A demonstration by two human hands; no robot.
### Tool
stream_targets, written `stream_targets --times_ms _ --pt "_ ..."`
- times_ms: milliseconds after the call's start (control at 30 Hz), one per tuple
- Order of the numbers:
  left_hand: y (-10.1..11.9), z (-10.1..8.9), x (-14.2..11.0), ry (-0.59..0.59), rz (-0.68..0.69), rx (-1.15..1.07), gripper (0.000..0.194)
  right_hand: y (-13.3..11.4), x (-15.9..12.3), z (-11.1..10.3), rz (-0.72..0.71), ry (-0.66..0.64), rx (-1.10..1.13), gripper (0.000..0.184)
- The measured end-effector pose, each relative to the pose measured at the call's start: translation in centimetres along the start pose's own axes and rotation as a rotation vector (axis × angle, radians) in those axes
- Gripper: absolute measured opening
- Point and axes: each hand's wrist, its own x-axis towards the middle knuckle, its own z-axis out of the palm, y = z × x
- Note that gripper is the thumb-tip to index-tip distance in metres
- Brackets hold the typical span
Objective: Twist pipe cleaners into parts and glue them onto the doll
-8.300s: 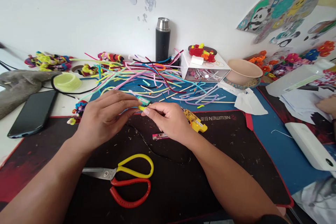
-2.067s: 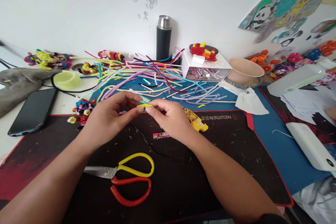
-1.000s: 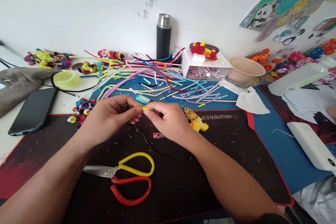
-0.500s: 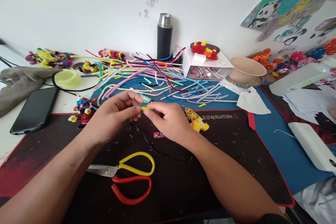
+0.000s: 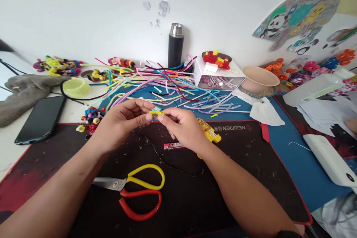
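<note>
Between my two hands is a short piece of yellow pipe cleaner (image 5: 156, 112), its ends hidden by fingertips. My left hand (image 5: 122, 119) pinches its left end between thumb and forefinger. The right end is gripped by the thumb and fingers of my right hand (image 5: 181, 122). Below them on the dark desk mat (image 5: 237, 178) lie scissors (image 5: 136, 189) with one yellow and one red handle. A pink lighter (image 5: 173, 146) rests just under my right hand. Partly behind that hand is a yellow glue gun (image 5: 210, 132), its black cord running across the mat.
Many coloured pipe cleaners (image 5: 150, 78) are heaped at the back, before a black thermos (image 5: 175, 46) and a white box (image 5: 220, 78). A phone (image 5: 41, 119) lies left. At right are a beige bowl (image 5: 259, 78), a tissue (image 5: 266, 111) and a white device (image 5: 329, 160).
Both hands keep hold of the yellow pipe cleaner and shift it slightly; more of it shows between the fingertips than half a second ago. The camera view has tilted up a little.
</note>
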Motion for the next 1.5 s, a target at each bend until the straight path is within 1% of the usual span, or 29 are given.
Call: stream_targets --times_ms 200,333,433,533,600,667,767,867,1000,1100,1200,1400,1500 --pt "-0.3 0.2 -0.2 0.043 0.068 0.29 0.034 0.0 -0.1 -0.1 0.121 -0.086 0.109 0.03" --pt "-0.7 0.0 -0.4 0.091 0.14 0.483 0.026 0.1 0.0 -0.2 0.154 -0.133 0.133 0.032" --pt "-0.7 0.0 -0.6 0.122 0.211 0.59 0.02 0.2 0.0 -0.3 0.16 -0.153 0.157 0.032" --pt "-0.5 0.0 -0.6 0.125 0.218 0.578 0.019 0.3 0.1 -0.3 0.15 -0.125 0.129 0.031" --pt "-0.4 0.0 -0.4 0.093 0.169 0.49 0.023 0.4 0.1 -0.2 0.14 -0.099 0.096 0.031" --pt "-0.5 -0.1 -0.2 0.055 0.105 0.393 0.032 0.5 0.1 -0.2 0.138 -0.089 0.086 0.032" --pt "-0.6 -0.3 0.0 0.024 0.038 0.323 0.04 0.4 0.0 -0.3 0.141 -0.09 0.09 0.034" --pt "-0.5 -0.2 0.1 0.002 0.024 0.319 0.04 0.3 0.0 -0.2 0.139 -0.091 0.067 0.034" --pt "-0.5 0.3 0.0 -0.01 0.017 0.324 0.037 0.2 -0.1 0.0 0.114 -0.054 -0.048 0.034" --pt "-0.6 0.6 -0.3 0.034 0.035 0.369 0.032 0.4 0.0 0.2 0.098 -0.039 -0.11 0.034" --pt "-0.7 0.9 -0.7 0.091 0.077 0.505 0.025 0.6 0.0 0.3 0.073 -0.03 -0.162 0.031" --pt "-0.8 1.8 -1.3 0.1 0.176 0.733 0.017 0.8 0.0 0.6 0.023 0.029 -0.291 0.039" --pt "-1.1 1.9 -1.4 0.117 0.224 0.775 0.012 0.8 0.0 0.7 0.017 0.037 -0.304 0.039"
